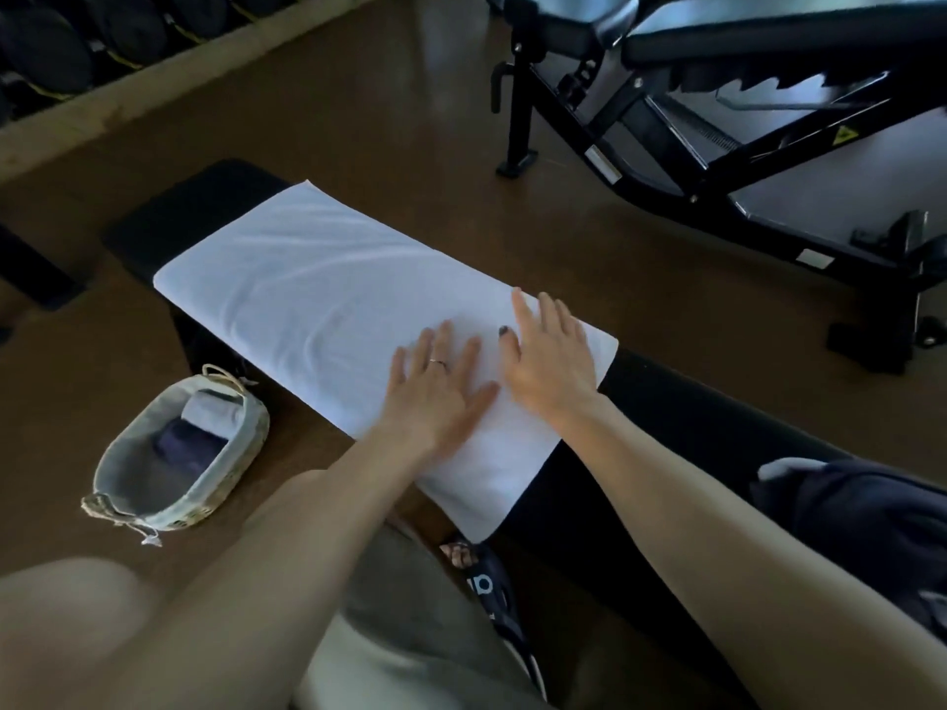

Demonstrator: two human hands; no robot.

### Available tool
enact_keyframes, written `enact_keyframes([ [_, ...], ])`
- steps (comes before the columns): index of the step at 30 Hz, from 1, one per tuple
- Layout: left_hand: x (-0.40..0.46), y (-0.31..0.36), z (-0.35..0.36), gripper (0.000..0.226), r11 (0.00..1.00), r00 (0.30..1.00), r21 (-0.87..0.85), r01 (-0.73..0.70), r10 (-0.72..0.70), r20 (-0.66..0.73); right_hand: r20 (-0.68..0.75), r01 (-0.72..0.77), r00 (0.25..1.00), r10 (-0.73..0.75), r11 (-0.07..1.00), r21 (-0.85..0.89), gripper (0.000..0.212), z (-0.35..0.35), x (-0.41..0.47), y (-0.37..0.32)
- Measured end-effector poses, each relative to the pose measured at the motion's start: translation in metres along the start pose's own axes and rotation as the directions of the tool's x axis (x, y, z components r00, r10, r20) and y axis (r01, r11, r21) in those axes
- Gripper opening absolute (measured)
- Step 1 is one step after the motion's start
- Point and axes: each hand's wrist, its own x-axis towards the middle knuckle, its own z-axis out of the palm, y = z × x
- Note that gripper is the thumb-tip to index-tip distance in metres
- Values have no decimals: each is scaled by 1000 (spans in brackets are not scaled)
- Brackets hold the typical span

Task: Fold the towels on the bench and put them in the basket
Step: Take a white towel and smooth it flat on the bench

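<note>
A dark pile (866, 525) is getting cut off; the left hand (435, 392) and right hand (551, 366) are lying flat, gripping nothing, on the white towel (317, 299).

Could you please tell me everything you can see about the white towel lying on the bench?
The white towel is a long rectangle of soft, terry-like cloth, spread flat lengthwise along the black padded bench. Light wrinkles run across it. Its near corner hangs over the bench's front edge. Both hands lie flat on its near end with fingers spread: the left hand beside the right hand. It looks unfolded or only folded lengthwise; which one cannot be told.
</note>
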Motion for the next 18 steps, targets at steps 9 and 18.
enact_keyframes([
  [9,-36,-10,8,81,999,989,23,-22,18,147,33,-169,984,175,975,-148,63,-8,-24,42],
  [18,-32,-68,-30,64,991,990,6,132,-131,-47,148,519,850,-505,852,-72,67,15,-78,-52],
])
